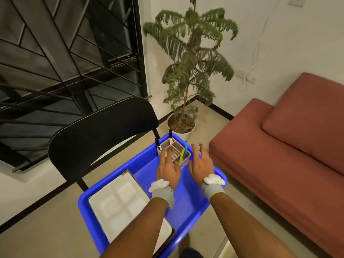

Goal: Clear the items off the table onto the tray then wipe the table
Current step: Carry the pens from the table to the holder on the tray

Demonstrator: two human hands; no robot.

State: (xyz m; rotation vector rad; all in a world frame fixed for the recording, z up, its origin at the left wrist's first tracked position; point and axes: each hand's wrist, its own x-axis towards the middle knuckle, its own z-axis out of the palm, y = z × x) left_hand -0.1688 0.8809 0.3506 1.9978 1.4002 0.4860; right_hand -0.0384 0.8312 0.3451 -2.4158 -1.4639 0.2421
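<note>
On the chair seat: a black chair (104, 135) carried the blue tray (188, 203), whose long side ran away from the person and slightly to the right.
Table: out of view, so what was left on it could not be told.
Beside the tray: a reddish sofa (279, 155) stood to the right and a potted plant (189, 71) stood beyond the far end.
Near-left half of the tray: a white divided plate (119, 200) lay flat, its long side following the tray's.
Far end of the tray: a small pen holder (175, 151) stood upright on the tray floor, set cornerwise to the rim.
Pens: two black markers (170, 135) stood at the holder's far side, and a blue pen (186, 148) and a yellow-green pen (181, 157) leaned in its right compartment.
Left hand (168, 170): palm down and fingers loosely spread, gripping nothing. Its fingertips overlapped the holder's near-left edge, but contact could not be told.
Right hand (202, 164): palm down, fingers spread wide and empty, just beside the holder's right corner.
Key relation: the holder lay straight ahead between the two hands, at their fingertips. The left hand was the nearer, with the right a little apart.
Judgement: the holder looked already set down in the tray. Drawing both hands straight back toward the body would clear it, and a sideways brush could tip the upright pens.
</note>
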